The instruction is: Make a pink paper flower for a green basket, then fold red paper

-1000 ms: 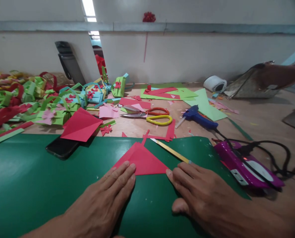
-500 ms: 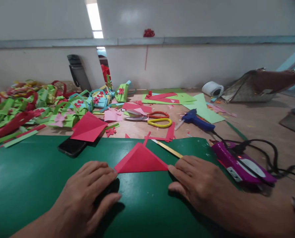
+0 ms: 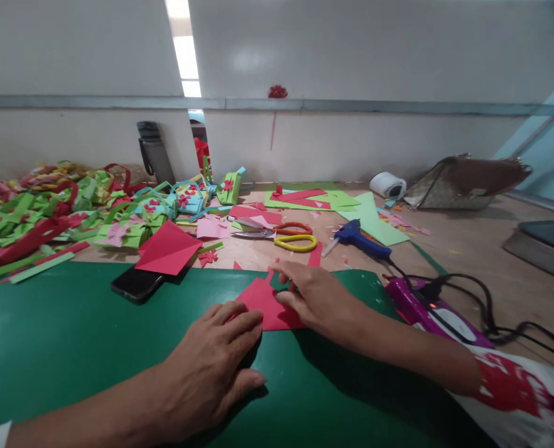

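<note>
A folded red paper [image 3: 274, 316] lies on the green mat [image 3: 71, 348] in front of me. My left hand [image 3: 218, 351] rests palm down with fingers stretched over the paper's left side, thumb apart on the mat. Above the paper's right part is my right hand [image 3: 323, 295], its thumb and index finger apart with a gap between them. The index fingertip is by a narrow red strip [image 3: 271, 274] at the paper's top; whether it touches is unclear. My right hand hides the paper's right corner.
Behind the mat lie scissors [image 3: 295, 241], a blue glue gun [image 3: 363, 239] and paper scraps. A purple power strip [image 3: 426, 305] with black cables is at right. To the left are a phone [image 3: 137, 284], a red paper square [image 3: 169, 249] and a heap of paper baskets [image 3: 29, 218].
My right hand has left the paper's right corner and moved left and up to its top. My left hand has slid right onto the paper. The view has tilted up slightly.
</note>
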### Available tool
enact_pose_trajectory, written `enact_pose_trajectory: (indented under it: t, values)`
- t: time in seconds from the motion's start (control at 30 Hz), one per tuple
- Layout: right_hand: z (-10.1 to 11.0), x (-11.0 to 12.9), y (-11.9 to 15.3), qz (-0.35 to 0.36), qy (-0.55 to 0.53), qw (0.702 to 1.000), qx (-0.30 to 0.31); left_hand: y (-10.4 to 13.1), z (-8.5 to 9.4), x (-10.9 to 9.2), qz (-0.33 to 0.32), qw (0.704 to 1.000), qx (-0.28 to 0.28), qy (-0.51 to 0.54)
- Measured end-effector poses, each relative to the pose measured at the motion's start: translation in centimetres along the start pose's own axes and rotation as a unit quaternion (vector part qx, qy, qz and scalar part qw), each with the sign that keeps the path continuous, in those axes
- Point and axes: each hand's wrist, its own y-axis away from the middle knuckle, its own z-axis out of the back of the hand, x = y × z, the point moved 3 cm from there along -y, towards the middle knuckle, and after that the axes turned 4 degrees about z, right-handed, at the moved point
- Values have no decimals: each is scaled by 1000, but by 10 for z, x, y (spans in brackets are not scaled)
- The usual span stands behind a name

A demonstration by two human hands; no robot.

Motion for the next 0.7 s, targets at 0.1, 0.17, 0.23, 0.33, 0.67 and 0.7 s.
enact_pose_trajectory:
  t: [0.1,0.17,0.23,0.33,0.67,0.7]
  values:
    - [-4,3,-13,5,13,1000,12,0,1,0,-1,1000,-2,10]
    - [-7,3,-15,4,20,1000,23,-1,1,0,-6,1000,-11,8]
    - [-9,3,-13,2,18,999,39,-3,0,1,-19,1000,-21,-3]
    - [-11,4,-5,-1,13,998,55,-5,-1,2,-39,998,-42,-35]
    - [-16,8,34,-10,12,998,68,-8,-2,5,-42,998,-34,-43]
    - [-18,7,36,-1,18,998,62,-9,-2,4,-46,997,-32,-51]
